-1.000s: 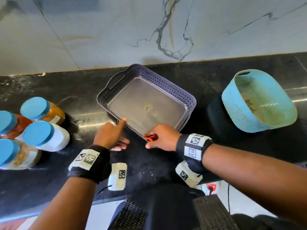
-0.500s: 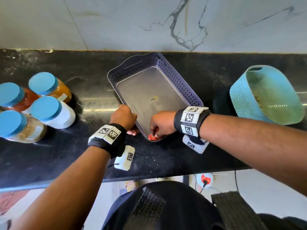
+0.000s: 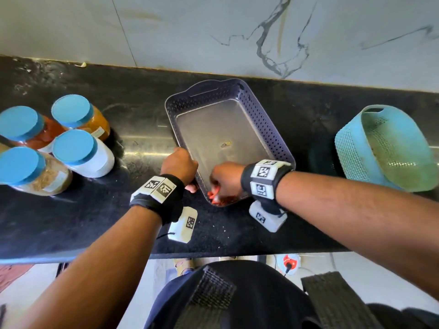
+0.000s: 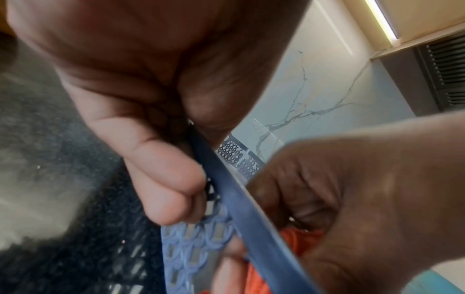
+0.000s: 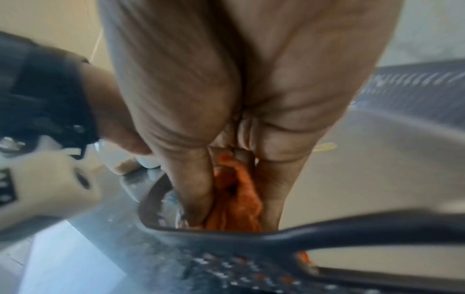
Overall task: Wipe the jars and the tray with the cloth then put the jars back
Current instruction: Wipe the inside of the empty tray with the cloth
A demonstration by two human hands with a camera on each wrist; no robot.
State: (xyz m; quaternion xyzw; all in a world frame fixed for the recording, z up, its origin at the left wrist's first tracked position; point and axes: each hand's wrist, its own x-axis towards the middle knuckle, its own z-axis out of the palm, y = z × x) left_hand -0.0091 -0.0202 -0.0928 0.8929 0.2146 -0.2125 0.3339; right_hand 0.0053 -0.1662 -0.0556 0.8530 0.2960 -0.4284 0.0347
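Note:
A purple perforated tray (image 3: 266,129) lies slantwise on the black counter with nothing in it but a small scrap. My left hand (image 3: 180,166) grips its near left rim (image 4: 226,189), fingers curled outside the wall. Inside the near corner, my right hand (image 3: 225,179) holds a bunched orange cloth (image 3: 217,200) (image 5: 239,199) pressed down against the tray floor. Several jars with blue lids (image 3: 73,148) stand in a cluster on the counter to the left, outside the tray.
A light blue perforated basket (image 3: 384,148) lies tilted on the counter at the right. A marble wall (image 3: 213,32) backs the counter. The counter's front edge (image 3: 213,255) runs just below my wrists.
My right hand moved the orange cloth from outside the near rim into the tray's near corner. My left hand went from pointing at the rim to gripping it.

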